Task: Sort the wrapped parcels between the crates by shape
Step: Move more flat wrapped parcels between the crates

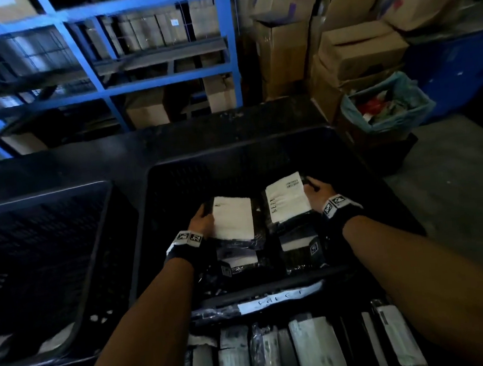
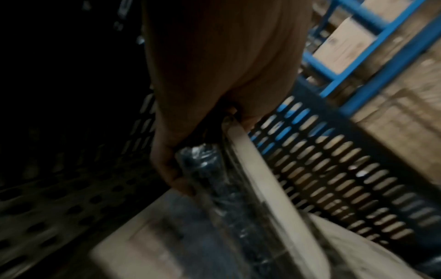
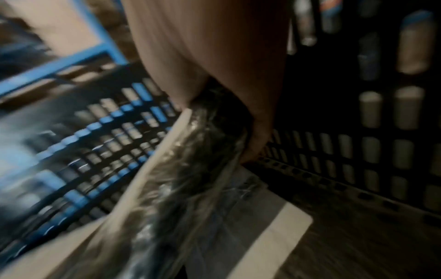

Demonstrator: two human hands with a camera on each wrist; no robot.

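Both hands are inside the black slotted crate (image 1: pixel 260 149) in the middle. My left hand (image 1: pixel 201 220) grips the left edge of a flat wrapped parcel (image 1: pixel 233 217) with a white paper face. In the left wrist view the fingers (image 2: pixel 167 169) curl round the parcel's plastic-wrapped edge (image 2: pixel 214 179). My right hand (image 1: pixel 315 192) holds the right edge of a second flat parcel (image 1: pixel 287 197) with a printed label. The right wrist view shows that parcel (image 3: pixel 190 169) pinched edge-on. More wrapped parcels (image 1: pixel 297 249) lie under them in the crate.
Another black crate (image 1: pixel 40 197) stands to the left. Near me, long wrapped parcels (image 1: pixel 313 348) lie side by side. Blue shelving (image 1: pixel 102 75) with cartons is behind, stacked cardboard boxes (image 1: pixel 359 47) and a lined waste bin (image 1: pixel 385 106) at the back right.
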